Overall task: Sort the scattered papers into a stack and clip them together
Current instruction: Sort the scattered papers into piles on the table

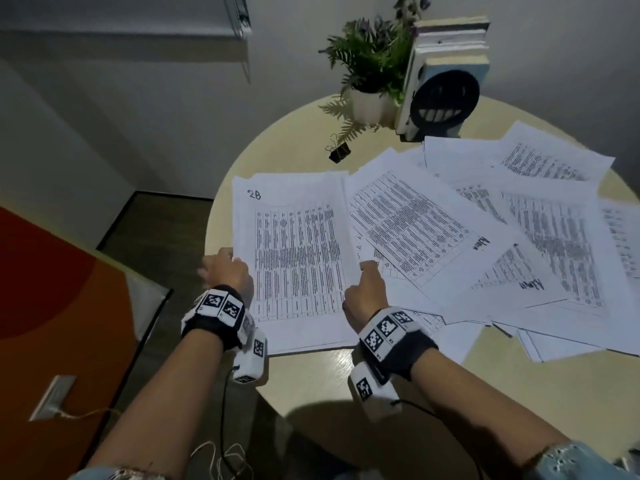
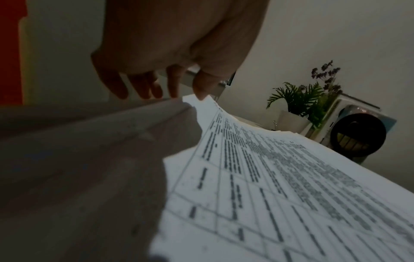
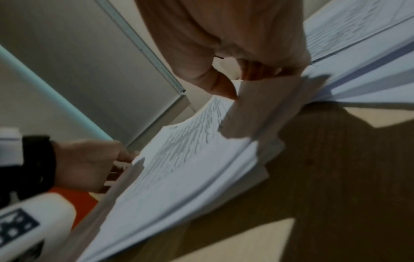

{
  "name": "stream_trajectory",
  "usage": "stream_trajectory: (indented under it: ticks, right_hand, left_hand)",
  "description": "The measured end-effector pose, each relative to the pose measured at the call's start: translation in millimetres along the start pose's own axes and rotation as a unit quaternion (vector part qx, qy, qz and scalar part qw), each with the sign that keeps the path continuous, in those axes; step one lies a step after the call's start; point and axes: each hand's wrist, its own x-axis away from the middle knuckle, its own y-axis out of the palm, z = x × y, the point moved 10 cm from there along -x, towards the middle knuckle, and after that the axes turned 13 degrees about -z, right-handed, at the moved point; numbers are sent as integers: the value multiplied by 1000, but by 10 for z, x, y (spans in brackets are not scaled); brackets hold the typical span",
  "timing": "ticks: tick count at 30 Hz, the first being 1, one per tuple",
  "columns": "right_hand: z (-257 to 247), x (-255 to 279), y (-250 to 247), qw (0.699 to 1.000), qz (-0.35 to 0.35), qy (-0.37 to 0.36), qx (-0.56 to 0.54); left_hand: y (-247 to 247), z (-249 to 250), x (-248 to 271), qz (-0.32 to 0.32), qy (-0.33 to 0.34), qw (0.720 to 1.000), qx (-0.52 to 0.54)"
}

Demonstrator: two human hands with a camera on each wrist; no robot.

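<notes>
Head view: a thin stack (image 1: 294, 258) of printed sheets lay on the round pale tabletop (image 1: 294, 147), left hand (image 1: 227, 271) and right hand (image 1: 367, 289) gripping its side edges; black clip (image 1: 339, 152) beyond.

Left wrist: fingers (image 2: 174, 83) and thumb pinched the stack's curling edge.

Right wrist: thumb and fingers (image 3: 257, 70) pinched the opposite edge.

Location reads as an office or study corner. I stand at a round pale table (image 1: 304, 140) covered with printed tabular sheets (image 1: 540, 216), a black binder clip (image 1: 339, 152) beside them. At the far edge: a potted plant (image 1: 372, 74) and upright books (image 1: 450, 39) held by a bookend (image 1: 445, 100). Plain walls, a window blind (image 1: 121, 15), a wall socket (image 1: 52, 398), an orange panel (image 1: 52, 306).
</notes>
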Motion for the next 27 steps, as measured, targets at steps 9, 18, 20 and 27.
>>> stream_trajectory:
  ticks: [9,18,20,27]
  right_hand:
    - [23,8,282,981,-55,30,183]
    - [699,-122,-1665,974,161,157,30]
    - [934,-94,-2013,962,190,196,13]
    - [1273,-232,-2762,968,181,156,72]
  left_hand:
    - [294,-14,85,-43,-51,997,-37]
    - [882,1137,522,-62,211,974,-59]
    - [1311,1303,680,-165,225,960,-16]
    - [2253,1141,756,-255,27,965,57]
